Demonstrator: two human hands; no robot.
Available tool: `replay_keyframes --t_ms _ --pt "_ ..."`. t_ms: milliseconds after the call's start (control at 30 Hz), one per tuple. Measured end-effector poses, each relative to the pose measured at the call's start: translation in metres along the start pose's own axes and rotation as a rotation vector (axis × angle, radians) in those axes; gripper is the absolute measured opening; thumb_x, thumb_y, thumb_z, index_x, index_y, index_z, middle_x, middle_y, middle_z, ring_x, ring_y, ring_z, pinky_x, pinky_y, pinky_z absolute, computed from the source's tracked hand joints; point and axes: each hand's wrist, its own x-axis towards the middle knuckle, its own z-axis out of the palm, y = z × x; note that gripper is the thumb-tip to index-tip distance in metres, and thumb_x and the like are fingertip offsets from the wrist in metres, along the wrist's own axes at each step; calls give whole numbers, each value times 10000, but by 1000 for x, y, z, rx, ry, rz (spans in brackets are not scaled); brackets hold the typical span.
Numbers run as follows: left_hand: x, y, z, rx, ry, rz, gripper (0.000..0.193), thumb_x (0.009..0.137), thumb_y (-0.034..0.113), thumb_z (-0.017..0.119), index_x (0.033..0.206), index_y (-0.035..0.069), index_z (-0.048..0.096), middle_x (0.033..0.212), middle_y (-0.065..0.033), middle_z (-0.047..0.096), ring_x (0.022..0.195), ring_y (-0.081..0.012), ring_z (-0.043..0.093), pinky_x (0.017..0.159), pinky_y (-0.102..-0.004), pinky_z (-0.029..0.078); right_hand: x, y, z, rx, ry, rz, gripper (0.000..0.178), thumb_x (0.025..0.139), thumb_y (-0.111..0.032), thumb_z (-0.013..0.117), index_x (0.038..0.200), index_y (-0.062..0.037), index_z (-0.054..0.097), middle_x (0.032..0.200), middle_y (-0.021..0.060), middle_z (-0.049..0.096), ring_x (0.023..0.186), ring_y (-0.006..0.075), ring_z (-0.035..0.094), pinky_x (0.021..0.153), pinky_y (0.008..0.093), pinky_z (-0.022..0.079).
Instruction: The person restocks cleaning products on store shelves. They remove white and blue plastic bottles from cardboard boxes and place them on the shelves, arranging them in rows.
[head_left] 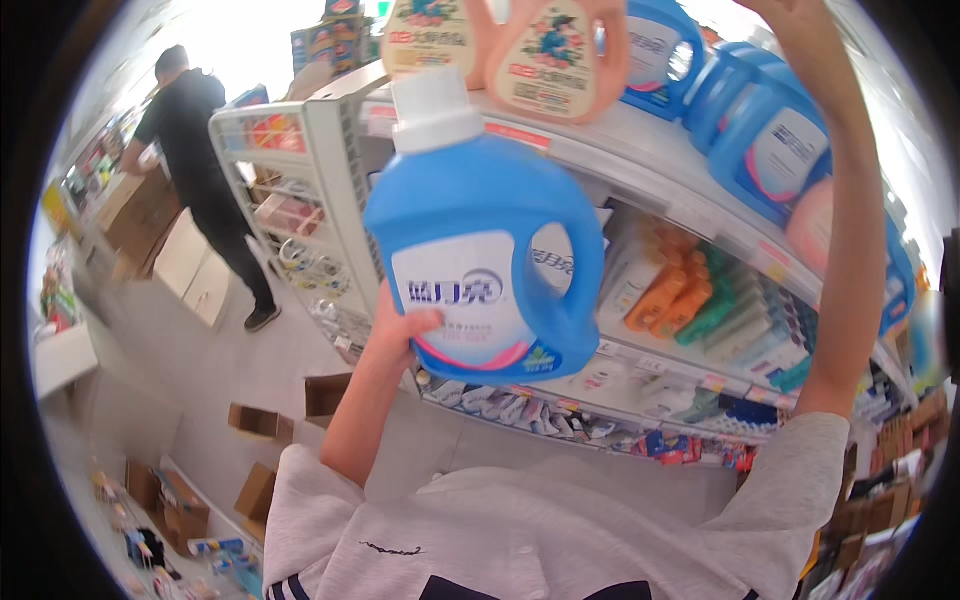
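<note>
My left hand [408,326] is closed on the lower left side of a big blue laundry detergent bottle [470,195], its thumb over the white label. The bottle is held up in front of the shelves, tilted slightly, white cap upward. Through its handle hole shows part of another white label. My right arm stretches up to the top shelf at the right; the right hand [795,14] is cut off by the upper edge, so its fingers are hidden. Below it stand several similar blue bottles [775,135]. Peach-coloured jugs [560,60] occupy the same shelf, behind the held bottle's cap.
Lower shelves hold orange bottles [670,300], green bottles and small packets. A white wire rack [265,180] borders the shelf end. Further left a person in black [190,150] stands by a large carton [140,215]. Opened cardboard boxes [262,422] lie on the floor.
</note>
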Motion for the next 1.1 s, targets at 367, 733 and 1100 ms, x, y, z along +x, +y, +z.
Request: replay_keyframes --t_ms 367,733,1100 --pt "46 2 116 -207 -386 -101 780 617 138 802 1284 -41 438 1145 -164 608 1057 -248 605 918 -376 496 -54 18 -39 401 -437 -37 866 820 -760 422 1371 -94 460 1248 153 581 1188 275 548 964 420 465" --pt "89 76 218 541 -513 524 794 636 231 842 1278 -41 461 1175 -168 590 1059 -247 593 935 -358 462 -52 -24 -79 250 243 256 479 795 -438 638 959 11 671 808 76 649 732 137 628 664 256 495" --pt "221 102 129 833 204 831 897 683 470 778 1269 -104 413 1190 -255 498 1143 -372 499 929 -442 427 17 29 -52 -89 317 291 330 904 -286 524 1061 -30 659 1013 207 671 950 278 645 812 375 509"
